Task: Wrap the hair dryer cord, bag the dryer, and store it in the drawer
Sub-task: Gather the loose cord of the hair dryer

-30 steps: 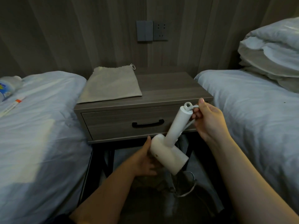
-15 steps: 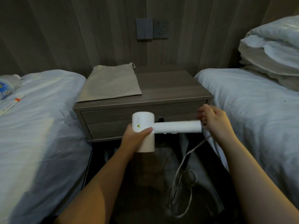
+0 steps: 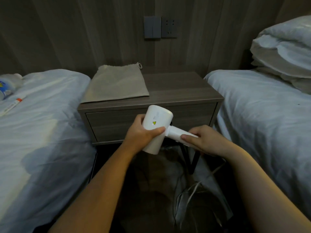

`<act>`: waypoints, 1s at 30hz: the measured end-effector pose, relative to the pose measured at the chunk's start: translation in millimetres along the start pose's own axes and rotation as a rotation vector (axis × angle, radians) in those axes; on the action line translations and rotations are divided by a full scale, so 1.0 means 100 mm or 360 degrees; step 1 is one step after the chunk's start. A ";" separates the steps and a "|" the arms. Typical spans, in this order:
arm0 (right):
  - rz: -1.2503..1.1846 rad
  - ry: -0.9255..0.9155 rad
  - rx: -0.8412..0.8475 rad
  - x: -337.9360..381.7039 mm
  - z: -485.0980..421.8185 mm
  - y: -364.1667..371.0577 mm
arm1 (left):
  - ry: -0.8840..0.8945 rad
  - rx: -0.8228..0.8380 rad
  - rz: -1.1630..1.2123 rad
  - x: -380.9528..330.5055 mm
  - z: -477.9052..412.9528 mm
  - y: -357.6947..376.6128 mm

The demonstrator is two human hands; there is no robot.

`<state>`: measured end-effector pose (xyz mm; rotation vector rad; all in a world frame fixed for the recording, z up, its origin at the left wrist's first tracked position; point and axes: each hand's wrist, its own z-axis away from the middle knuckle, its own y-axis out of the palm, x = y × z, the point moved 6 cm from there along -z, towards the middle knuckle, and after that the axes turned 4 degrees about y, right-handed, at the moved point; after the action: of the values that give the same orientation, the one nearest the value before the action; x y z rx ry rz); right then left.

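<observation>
I hold a white hair dryer (image 3: 157,126) in front of the nightstand drawer (image 3: 117,125). My left hand (image 3: 143,133) grips its barrel, which stands nearly upright. My right hand (image 3: 200,140) is closed around the handle, which points right. The pale cord (image 3: 190,195) hangs loose below my right hand toward the dark floor. A beige drawstring bag (image 3: 116,83) lies flat on the left half of the nightstand top (image 3: 178,88). The drawer is shut and the dryer hides most of its black handle.
White-covered beds flank the nightstand, the left bed (image 3: 42,132) and the right bed (image 3: 262,115). A bottle (image 3: 8,84) and a thin tube (image 3: 13,105) lie on the left bed. Pillows (image 3: 284,52) are stacked at the right. A switch and socket (image 3: 160,27) sit on the wall.
The dryer has swung up from below the drawer to in front of it. My left hand shifted onto the barrel's side and my right hand slid from the handle's end onto the handle.
</observation>
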<state>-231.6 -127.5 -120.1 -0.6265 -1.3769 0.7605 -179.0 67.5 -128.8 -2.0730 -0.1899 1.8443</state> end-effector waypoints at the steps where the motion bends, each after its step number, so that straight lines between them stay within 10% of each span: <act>1: -0.0055 -0.0005 -0.0031 0.00 0.00 -0.02 | -0.0013 0.0055 0.0050 -0.01 -0.02 -0.02; 6: -0.0142 -0.0048 -0.0123 0.01 0.01 -0.06 | -0.0051 0.0337 0.0229 -0.07 -0.02 -0.04; 19: -0.0594 0.0134 -0.0495 -0.08 -0.01 0.15 | -0.0220 -0.0127 0.0512 0.04 0.05 0.14; 30: -0.0324 -0.0064 -0.0428 0.05 0.04 0.00 | -0.0181 0.0044 0.0652 -0.05 0.04 0.04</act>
<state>-235.6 -123.2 -116.7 -0.6695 -1.5679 0.4304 -183.7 63.0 -126.2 -2.1060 0.2510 2.1834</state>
